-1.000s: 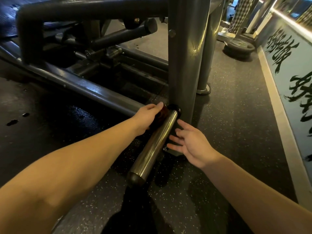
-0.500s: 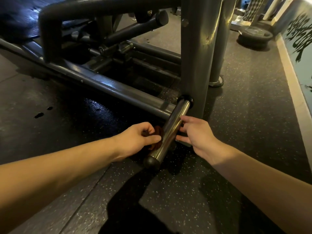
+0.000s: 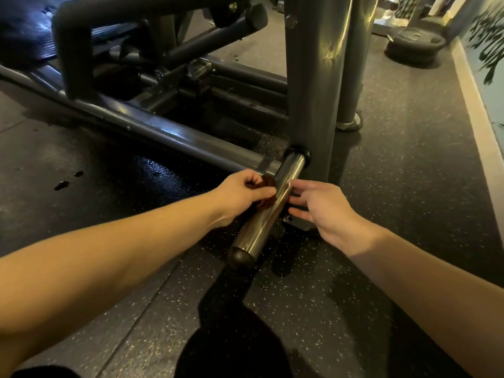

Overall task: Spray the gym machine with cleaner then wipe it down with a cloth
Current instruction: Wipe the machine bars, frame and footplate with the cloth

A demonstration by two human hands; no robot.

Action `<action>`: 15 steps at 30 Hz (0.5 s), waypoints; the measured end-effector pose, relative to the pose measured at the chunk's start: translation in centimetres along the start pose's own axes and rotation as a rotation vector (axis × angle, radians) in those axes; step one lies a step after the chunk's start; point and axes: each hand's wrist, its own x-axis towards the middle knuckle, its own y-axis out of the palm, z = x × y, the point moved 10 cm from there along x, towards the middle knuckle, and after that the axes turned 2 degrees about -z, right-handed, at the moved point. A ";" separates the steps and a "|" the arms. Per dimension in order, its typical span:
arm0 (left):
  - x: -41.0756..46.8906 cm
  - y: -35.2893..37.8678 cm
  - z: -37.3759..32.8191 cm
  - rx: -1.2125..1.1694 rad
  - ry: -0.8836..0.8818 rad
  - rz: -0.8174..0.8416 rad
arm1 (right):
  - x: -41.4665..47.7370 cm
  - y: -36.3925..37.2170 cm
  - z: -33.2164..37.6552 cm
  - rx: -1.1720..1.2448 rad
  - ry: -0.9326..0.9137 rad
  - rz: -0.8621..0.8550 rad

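Speckled rubber floor (image 3: 409,186), with a wet patch (image 3: 158,173) beside the frame. Gym machine (image 3: 169,132): dark steel frame, low rail running to an upright post (image 3: 313,91). Stacked weight plates (image 3: 414,43) lie well apart, far right. A chrome peg (image 3: 261,225) projects from the post base toward the camera. Right hand (image 3: 324,211): fingers spread and relaxed, holding nothing, tips at the peg's right side; contact cannot be confirmed. Left hand (image 3: 242,192): fingers curled, pinching a brown cloth (image 3: 266,184) against the peg's left side, near the post.
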 end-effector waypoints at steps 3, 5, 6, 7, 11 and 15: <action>0.3 0.0 -0.7 0.076 0.057 -0.047 | -0.1 -0.3 0.3 0.016 -0.014 0.019; -1.5 0.2 -0.9 0.188 0.078 -0.014 | 0.0 -0.3 0.2 0.015 -0.014 0.023; -2.8 0.3 -1.0 0.271 0.090 0.007 | 0.2 -0.4 0.2 0.017 -0.015 0.018; -4.2 0.4 -1.1 0.382 0.109 0.019 | 0.4 -0.4 0.0 0.021 -0.013 0.005; -7.3 1.0 -1.8 0.802 0.156 0.021 | 1.5 -0.6 -0.4 0.025 -0.001 -0.080; -4.9 1.6 -2.7 0.797 0.105 -0.004 | 2.2 -1.2 -0.1 0.013 0.018 -0.104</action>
